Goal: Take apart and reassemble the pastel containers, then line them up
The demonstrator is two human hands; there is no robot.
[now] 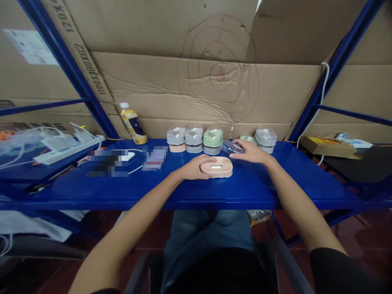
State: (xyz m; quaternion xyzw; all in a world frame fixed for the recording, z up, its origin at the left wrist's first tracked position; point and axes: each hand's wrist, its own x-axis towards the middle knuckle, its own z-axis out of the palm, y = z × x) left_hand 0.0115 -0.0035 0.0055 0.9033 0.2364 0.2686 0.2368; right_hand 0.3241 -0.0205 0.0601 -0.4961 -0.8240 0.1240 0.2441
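Note:
My left hand [196, 168] is closed round the left end of a peach oval case [219, 166], which has a pale slot in its top. Beyond it, my right hand [249, 152] grips a clear plastic cover [232, 147] between thumb and fingers. Behind the cover stands a green lidded container [213, 138]. Left of that are a grey container [194, 139] and one with a peach base [177, 139], all with clear tops. Partly hidden by my right hand is a low green piece [247, 139]. Another grey container [266, 139] stands to its right.
The blue shelf [171, 192] carries a yellow drink bottle [134, 124] at the back left. Nearer are a blurred-out phone [155, 158] and cables. A white power strip [70, 150] lies at far left, an open cardboard box [330, 147] at right. Blue posts and cardboard enclose the back.

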